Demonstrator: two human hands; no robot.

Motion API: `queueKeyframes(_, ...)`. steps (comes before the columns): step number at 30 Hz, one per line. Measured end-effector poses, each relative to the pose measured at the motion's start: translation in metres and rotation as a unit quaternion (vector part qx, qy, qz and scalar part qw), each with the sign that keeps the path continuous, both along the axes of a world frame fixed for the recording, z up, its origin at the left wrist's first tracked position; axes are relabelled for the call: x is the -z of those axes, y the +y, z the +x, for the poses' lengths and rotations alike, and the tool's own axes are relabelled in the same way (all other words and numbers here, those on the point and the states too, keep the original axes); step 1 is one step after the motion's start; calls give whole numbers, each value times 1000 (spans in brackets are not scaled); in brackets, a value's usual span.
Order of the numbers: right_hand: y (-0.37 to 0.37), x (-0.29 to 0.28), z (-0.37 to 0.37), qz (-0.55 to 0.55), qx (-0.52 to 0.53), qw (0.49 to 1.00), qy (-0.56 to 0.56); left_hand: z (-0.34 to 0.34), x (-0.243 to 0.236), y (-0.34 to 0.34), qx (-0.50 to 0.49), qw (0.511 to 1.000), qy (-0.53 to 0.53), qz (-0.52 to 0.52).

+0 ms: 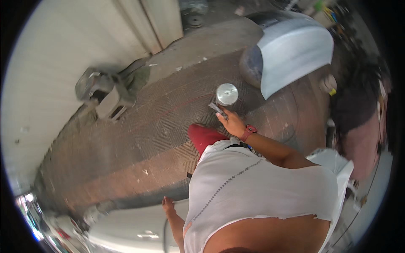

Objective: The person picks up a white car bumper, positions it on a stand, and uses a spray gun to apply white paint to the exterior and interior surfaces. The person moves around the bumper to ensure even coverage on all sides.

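Note:
My right hand point(232, 124), with a red watch on the wrist, is closed around a metallic tool that looks like a spray gun point(217, 110). A round silver cup point(227, 93) shows just beyond my fingers and seems to belong to it. The hand hides most of the grip. Low at my left side hangs my left hand point(168, 205), small and slightly blurred; its fingers look loosely apart with nothing in them. It is nearest to a white car point(130, 227).
A large curved silver-white panel point(297, 52) stands ahead on the right. Beside the pale wall point(63, 59) at the left are a light plastic stool point(114, 102) and bundled sheeting. Dark and pink cloth point(363, 139) is at the right. A thin red line point(177, 105) crosses the floor.

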State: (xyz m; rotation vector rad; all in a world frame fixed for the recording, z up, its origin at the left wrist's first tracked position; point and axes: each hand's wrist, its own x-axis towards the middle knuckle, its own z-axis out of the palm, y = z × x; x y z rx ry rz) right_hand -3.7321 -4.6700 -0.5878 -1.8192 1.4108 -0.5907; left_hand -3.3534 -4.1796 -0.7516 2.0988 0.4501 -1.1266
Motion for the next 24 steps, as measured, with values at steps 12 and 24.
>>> queueKeyframes(12, -94, 68, 123, 125, 249, 960, 6, 207, 52, -224, 313, 948, 42, -44)
queueKeyframes(24, -40, 55, 234, 24, 499, 866, -26, 466, 57, -423, 604, 794, 66, 3)
